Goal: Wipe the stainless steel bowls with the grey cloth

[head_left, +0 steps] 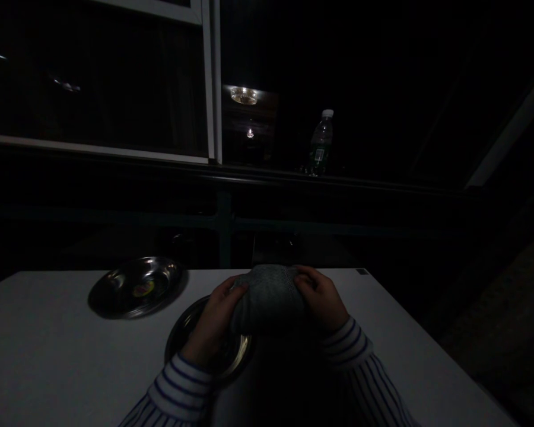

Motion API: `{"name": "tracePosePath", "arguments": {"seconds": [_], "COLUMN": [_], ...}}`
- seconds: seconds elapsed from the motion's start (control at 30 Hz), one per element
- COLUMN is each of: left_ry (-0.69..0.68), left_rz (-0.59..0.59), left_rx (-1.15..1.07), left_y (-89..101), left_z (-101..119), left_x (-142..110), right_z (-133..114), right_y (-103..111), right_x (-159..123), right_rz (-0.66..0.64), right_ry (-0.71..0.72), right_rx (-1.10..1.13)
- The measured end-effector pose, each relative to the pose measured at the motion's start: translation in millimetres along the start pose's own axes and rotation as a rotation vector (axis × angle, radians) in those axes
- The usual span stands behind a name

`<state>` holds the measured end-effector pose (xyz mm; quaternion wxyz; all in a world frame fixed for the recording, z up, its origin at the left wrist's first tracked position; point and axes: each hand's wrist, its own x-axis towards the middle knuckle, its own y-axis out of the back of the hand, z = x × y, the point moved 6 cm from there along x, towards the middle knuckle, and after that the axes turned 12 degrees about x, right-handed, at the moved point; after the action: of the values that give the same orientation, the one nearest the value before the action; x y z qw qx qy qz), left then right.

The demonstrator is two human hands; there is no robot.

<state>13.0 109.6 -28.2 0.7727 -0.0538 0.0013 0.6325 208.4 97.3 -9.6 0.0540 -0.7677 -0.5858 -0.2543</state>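
Observation:
A grey-green cloth is stretched between my two hands above the white table. My left hand grips its left edge, thumb on top. Its right edge is pinched in my right hand, fingers curled round it. Beneath my left hand and the cloth sits a round metal bowl, partly covered by my hand and sleeve. What lies inside that bowl is too dark to make out. Striped cuffs cover both wrists.
On the table's far left rests a shiny metal dish with a yellow-and-red sticker. A clear plastic bottle with a white cap stands on the dark ledge by the window frame. The room is very dim.

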Motion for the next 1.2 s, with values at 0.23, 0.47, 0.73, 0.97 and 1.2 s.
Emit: {"name": "tracePosePath", "arguments": {"seconds": [0.23,0.47,0.73,0.97,1.2], "left_ry": [0.034,0.1,0.004,-0.048,-0.099], "left_rz": [0.018,0.027,-0.079,-0.024,0.013], "left_rx": [-0.153,-0.189,-0.109,0.216,0.485], "left_y": [-5.1,-9.1,-5.7,11.8,21.5], "left_z": [-3.5,1.9,-1.6,2.3,5.3], "left_x": [1.0,-12.6,-1.7,5.5,10.2], "right_z": [-36.5,-36.4,-33.7,-23.5,-15.0], "right_y": [-23.8,-47.8,-13.7,53.8,77.6], "right_x": [-24.0,-34.4,-17.7,-4.0,-3.0], "right_rz": [-0.255,-0.428,-0.207,0.209,0.324], "right_ry": [0.458,0.636,0.24,0.034,-0.036], "right_rx": [-0.257,-0.282,-0.085,-0.05,0.012]}}
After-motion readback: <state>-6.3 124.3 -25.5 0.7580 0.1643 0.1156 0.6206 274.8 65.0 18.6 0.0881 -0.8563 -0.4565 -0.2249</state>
